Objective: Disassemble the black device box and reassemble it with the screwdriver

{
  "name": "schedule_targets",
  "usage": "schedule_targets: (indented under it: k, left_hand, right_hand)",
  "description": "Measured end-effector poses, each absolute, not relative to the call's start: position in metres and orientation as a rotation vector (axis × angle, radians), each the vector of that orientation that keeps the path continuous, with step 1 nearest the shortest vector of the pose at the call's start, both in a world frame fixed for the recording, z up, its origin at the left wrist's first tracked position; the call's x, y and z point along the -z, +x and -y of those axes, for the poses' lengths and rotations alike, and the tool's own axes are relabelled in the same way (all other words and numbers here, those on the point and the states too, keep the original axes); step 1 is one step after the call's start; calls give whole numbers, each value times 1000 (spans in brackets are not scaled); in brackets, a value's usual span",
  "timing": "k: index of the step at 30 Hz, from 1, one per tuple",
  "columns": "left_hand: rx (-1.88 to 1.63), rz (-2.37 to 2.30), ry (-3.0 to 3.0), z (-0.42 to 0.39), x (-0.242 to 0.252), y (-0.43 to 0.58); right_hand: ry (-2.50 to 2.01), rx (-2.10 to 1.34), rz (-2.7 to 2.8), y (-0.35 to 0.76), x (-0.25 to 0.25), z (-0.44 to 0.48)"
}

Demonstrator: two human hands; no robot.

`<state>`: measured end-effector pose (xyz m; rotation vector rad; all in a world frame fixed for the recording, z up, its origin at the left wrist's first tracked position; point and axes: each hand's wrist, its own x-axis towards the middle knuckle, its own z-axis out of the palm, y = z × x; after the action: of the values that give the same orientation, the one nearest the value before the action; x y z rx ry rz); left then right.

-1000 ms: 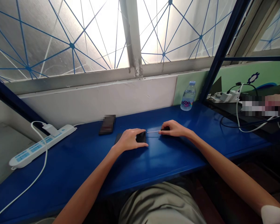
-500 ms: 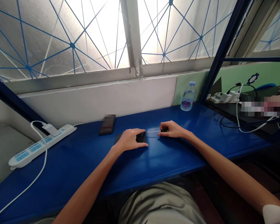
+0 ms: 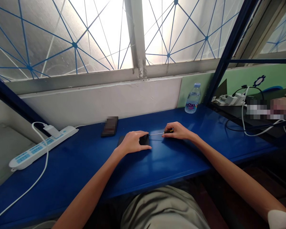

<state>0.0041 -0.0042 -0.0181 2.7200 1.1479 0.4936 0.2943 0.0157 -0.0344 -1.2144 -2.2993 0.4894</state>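
Observation:
On the blue table [image 3: 176,162] lies a dark, flat, phone-like rectangular object [image 3: 144,140]. My left hand [image 3: 132,142] spans it from above, thumb and fingers gripping its two long edges and hiding its middle. My right hand [image 3: 176,130] is closed around the dark handle of a screwdriver [image 3: 157,134], which has a bit of yellow on it. The thin metal shaft points left, and its tip is at the right end of the flat object near my left fingertips. Whether the tip sits in anything there is too small to tell.
Behind my left hand lies a dark phone-shaped item [image 3: 110,126], partly blurred. A white power strip [image 3: 41,148] with a plugged-in charger and cable lies at left. A water bottle [image 3: 192,98] stands by the wall. At far right, another person's hand [image 3: 282,106] is near cables.
My right fingers have shifted slightly on the screwdriver handle, and more of the handle shows. The left hand and the flat object keep their place; the view has moved very slightly.

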Motion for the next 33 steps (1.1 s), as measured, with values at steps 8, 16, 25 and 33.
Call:
schedule_targets:
  k: [8,16,25,33]
  left_hand:
    - [-496,-1128,2721,3,20,3]
    - [-491,-1128,2727,4,19,3]
    - [-465,-1134,2737,4,19,3]
    - [-460,-1152,2725,6,16,5]
  right_hand:
    - [-1275,-604,2285,291,38,-15]
    - [-1283,-532,2328,289,34,-12]
    - [-1266,-525,2329,290,33,-12]
    - [-1231,-583,2241,293,32,-14]
